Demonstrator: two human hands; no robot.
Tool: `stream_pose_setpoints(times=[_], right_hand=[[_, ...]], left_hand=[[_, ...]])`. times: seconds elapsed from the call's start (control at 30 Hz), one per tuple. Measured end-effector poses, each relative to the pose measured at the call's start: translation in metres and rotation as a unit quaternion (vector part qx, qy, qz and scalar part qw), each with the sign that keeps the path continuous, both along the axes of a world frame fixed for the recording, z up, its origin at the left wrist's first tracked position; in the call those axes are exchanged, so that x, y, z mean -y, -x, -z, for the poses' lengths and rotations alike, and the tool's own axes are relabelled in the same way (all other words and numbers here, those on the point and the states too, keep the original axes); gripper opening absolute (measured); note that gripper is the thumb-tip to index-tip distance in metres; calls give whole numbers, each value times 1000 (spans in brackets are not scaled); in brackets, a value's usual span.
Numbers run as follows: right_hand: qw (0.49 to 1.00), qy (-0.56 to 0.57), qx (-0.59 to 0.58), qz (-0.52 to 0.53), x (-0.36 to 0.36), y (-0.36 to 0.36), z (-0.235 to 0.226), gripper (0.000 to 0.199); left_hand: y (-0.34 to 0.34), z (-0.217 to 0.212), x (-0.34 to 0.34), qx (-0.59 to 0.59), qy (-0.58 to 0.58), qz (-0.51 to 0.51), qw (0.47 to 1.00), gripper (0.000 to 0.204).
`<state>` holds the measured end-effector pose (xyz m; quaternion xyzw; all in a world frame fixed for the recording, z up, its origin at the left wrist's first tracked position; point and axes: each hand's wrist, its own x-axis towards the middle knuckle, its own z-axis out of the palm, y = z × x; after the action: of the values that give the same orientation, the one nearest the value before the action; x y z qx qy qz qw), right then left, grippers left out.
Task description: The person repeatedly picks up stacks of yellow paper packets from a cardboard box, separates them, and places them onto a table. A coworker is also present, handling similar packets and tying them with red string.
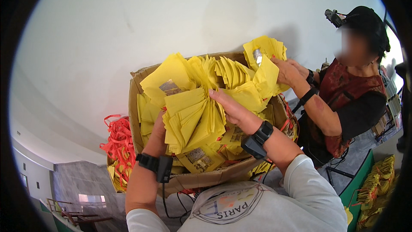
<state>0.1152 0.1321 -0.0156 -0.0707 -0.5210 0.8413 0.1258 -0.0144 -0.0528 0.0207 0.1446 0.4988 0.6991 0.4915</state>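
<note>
A fanned bundle of yellow joss paper [189,118] is held up over a big cardboard box between my two hands. My left hand [159,126] grips its left side from below, most of the fingers hidden behind the sheets. My right hand [227,105] closes on its right edge, the thumb lying along the folded sheets. Just behind, a sheet with a silver-grey foil patch [171,87] fans out to the left. More yellow bundles [234,72] fill the cardboard box [176,184], some tied with red string.
At the right, a co-worker's hands [289,71] hold another yellow bundle [266,53] over the box's far corner. Red ribbons [119,139] hang in a heap left of the box. A green-sided container [358,180] with more yellow bundles stands at the lower right. Behind rises a white wall [150,21].
</note>
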Motion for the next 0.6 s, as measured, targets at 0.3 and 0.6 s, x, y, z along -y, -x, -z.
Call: stream_pose_setpoints(times=[0.3,0.6], right_hand=[[978,206,-29,18,-17,7,-8,56],[946,294,-124,63,22,30,-4,41]], left_hand=[[4,-2,0,1,-18,8,1000,43],[11,4,-7,-13,-3,19,1000,42]])
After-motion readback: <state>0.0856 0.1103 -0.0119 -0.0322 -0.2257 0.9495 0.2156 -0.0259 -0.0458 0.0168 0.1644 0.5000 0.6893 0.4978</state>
